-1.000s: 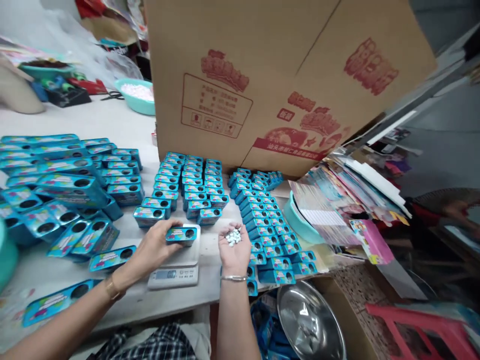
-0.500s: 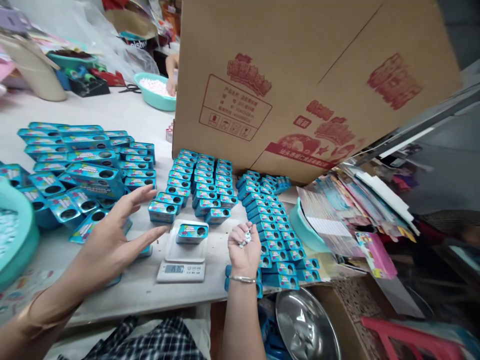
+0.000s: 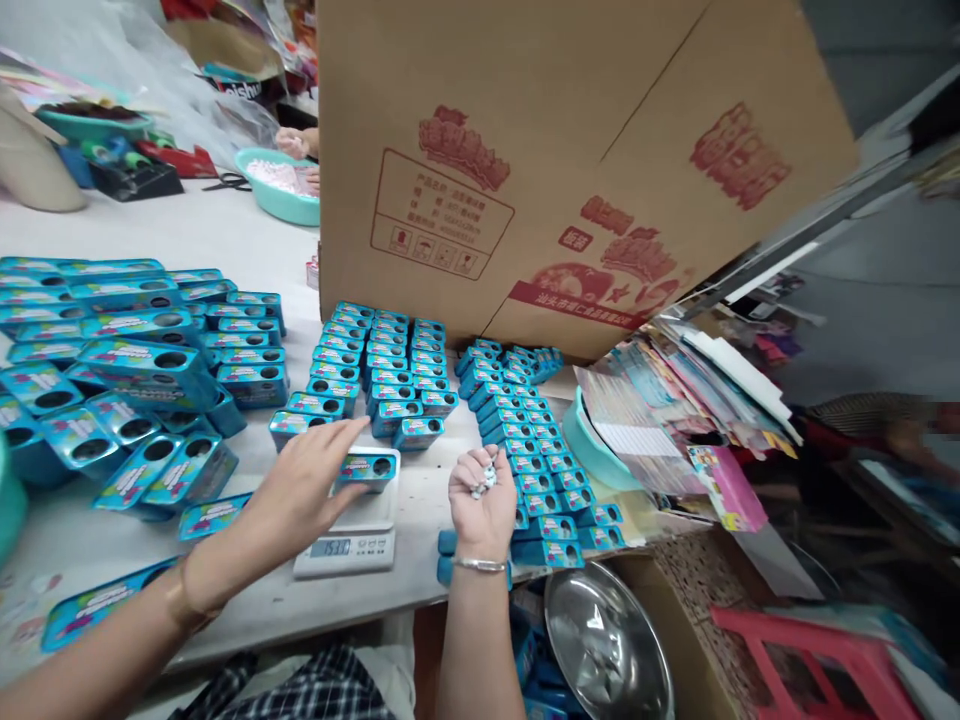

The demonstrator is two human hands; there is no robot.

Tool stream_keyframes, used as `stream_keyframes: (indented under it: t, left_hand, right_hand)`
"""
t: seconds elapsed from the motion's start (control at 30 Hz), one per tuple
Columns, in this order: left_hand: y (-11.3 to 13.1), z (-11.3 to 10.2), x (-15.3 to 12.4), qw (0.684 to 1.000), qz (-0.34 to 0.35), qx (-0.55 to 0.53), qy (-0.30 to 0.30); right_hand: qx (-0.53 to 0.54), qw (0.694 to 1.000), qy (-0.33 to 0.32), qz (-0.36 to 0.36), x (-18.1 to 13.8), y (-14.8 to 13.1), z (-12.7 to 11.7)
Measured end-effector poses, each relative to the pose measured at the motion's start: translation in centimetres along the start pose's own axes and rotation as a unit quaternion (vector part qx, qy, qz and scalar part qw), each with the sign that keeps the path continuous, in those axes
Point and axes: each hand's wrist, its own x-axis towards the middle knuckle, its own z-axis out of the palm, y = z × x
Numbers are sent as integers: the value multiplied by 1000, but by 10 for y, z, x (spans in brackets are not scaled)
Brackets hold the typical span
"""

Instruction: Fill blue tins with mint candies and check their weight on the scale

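Observation:
On a white digital scale point(image 3: 345, 553) stands a blue tin point(image 3: 373, 468) with a dark round opening in its top. My left hand point(image 3: 315, 475) reaches around the tin's left end, thumb in front and fingers behind, still apart; firm contact cannot be made out. To the right of the scale, my right hand point(image 3: 484, 505) is palm up with fingers curled over small white and pale-blue pellets point(image 3: 486, 482). Rows of similar blue tins point(image 3: 409, 385) stand behind the scale, and more tins point(image 3: 525, 440) are by my right hand. A jumbled group of tins point(image 3: 142, 370) lies at the left.
A large cardboard box point(image 3: 555, 130) stands behind the tins. Another person's hand point(image 3: 296, 142) is over a turquoise basin point(image 3: 281, 207) of pale pellets. A steel bowl point(image 3: 607, 640) sits below the table edge; paper stacks point(image 3: 675, 390) are at right.
My left hand has moved right and forward to the tin on the scale. My right hand stays curled around the pellets. The whole view has shifted slightly.

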Motion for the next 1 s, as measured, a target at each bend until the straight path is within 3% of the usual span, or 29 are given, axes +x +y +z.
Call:
stream_keyframes:
  t: [0.13, 0.33, 0.47, 0.63, 0.77, 0.9, 1.0]
  left_hand:
    - [11, 25, 20, 994, 23, 69, -77]
    - [64, 44, 82, 991, 128, 46, -13]
    - [101, 79, 133, 985, 158, 68, -18]
    - [96, 118, 173, 984, 145, 100, -34]
    - [89, 122, 173, 984, 129, 113, -47]
    - [113, 119, 148, 986, 133, 78, -64]
    - [134, 127, 126, 976, 162, 30, -141]
  right_hand:
    - [-9, 999, -2, -38, -5, -15, -2]
    - [19, 995, -54, -79, -17, -52, -14]
    - [47, 992, -67, -99, -26, -70, -18]
    - [99, 987, -59, -112, -39, -88, -26]
    - [124, 983, -45, -129, -46, -102, -34]
    - [130, 979, -50, -151, -48, -114, -40]
    - [120, 977, -58, -165, -49, -118, -40]
